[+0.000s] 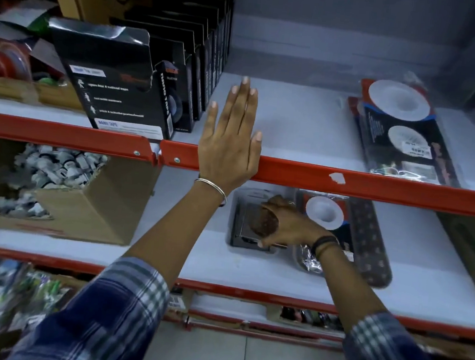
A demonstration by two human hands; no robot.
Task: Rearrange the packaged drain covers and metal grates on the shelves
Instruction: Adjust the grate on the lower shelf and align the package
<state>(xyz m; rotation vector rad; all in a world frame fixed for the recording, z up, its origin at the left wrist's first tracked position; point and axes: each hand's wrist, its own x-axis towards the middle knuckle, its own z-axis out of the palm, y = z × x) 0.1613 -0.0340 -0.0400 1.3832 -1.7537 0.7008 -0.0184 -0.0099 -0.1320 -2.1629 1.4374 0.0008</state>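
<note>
My left hand (231,133) lies flat and open on the upper shelf (295,121), palm down over its red front edge, holding nothing. On the lower shelf, my right hand (281,224) is closed on a dark square metal grate (243,227), fingers curled over its top. Right beside that hand lies a packaged drain cover (353,233) with a white round cover showing. A stack of packaged drain covers (402,132) with white discs lies flat at the right of the upper shelf.
Black nano tape boxes (129,80) stand in a row at the left of the upper shelf. A cardboard box of small white parts (54,184) sits at the lower shelf's left. Red shelf rails (376,188) run across. More goods fill the bottom shelf.
</note>
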